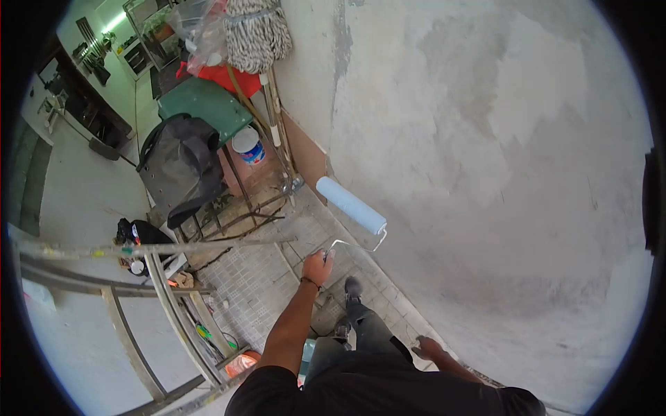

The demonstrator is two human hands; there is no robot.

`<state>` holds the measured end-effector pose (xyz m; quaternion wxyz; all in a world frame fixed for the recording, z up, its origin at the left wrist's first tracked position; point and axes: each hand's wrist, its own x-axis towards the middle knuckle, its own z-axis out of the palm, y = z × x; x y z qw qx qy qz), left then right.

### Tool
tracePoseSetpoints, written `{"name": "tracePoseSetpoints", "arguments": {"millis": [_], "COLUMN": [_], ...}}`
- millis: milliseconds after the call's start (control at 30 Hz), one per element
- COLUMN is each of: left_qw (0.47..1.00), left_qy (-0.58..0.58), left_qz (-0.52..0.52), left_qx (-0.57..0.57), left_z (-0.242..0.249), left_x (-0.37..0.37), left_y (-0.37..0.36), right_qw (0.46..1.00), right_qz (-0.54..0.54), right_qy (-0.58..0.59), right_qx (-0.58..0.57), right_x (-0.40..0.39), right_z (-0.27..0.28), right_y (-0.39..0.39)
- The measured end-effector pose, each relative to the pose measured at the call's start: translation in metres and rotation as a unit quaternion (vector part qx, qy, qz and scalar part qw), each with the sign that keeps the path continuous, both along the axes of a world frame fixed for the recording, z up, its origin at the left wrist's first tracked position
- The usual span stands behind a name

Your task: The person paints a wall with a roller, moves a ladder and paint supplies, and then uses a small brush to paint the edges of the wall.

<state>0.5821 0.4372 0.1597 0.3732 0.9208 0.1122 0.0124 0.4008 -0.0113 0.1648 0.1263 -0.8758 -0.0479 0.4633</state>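
Note:
My left hand [317, 269] is closed around the handle of a paint roller [351, 206]. The roller's pale blue sleeve sits on a bent white wire frame and is held up in front of the patchy grey wall [479, 208]. Most of the handle is hidden in my fist. Low by my right leg hangs my right hand [427, 347], near the foot of the wall, its fingers loosely apart with nothing seen in them.
A paint-marked ladder [163, 295] stands at left. Beyond it, a dark bag [182, 166] rests over a green chair [208, 104], with a white-and-blue bucket [248, 144] beside it. A mop [258, 38] leans against the wall. Tiled floor [250, 284] lies below.

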Motion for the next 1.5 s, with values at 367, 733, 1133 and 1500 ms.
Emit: {"name": "tracePoseSetpoints", "arguments": {"millis": [367, 733, 1133, 1500], "left_qw": [0.990, 0.955, 0.942, 0.975], "left_qy": [-0.124, -0.222, -0.285, -0.185], "left_qz": [-0.061, -0.081, -0.096, -0.123], "left_qx": [-0.038, -0.178, -0.151, -0.022], "left_z": [0.038, 0.203, 0.248, 0.186], "left_x": [0.110, 0.172, 0.203, 0.169], "left_y": [0.014, -0.008, 0.008, 0.052], "right_qw": [0.999, 0.997, 0.991, 0.998], "right_qz": [-0.036, -0.069, -0.122, -0.057], "right_qy": [0.006, 0.030, -0.052, -0.009], "right_qx": [-0.020, -0.021, -0.021, -0.038], "right_x": [0.073, 0.029, 0.068, 0.041], "right_z": [0.016, 0.026, 0.058, 0.004], "right_y": [0.024, 0.048, 0.058, 0.027]}}
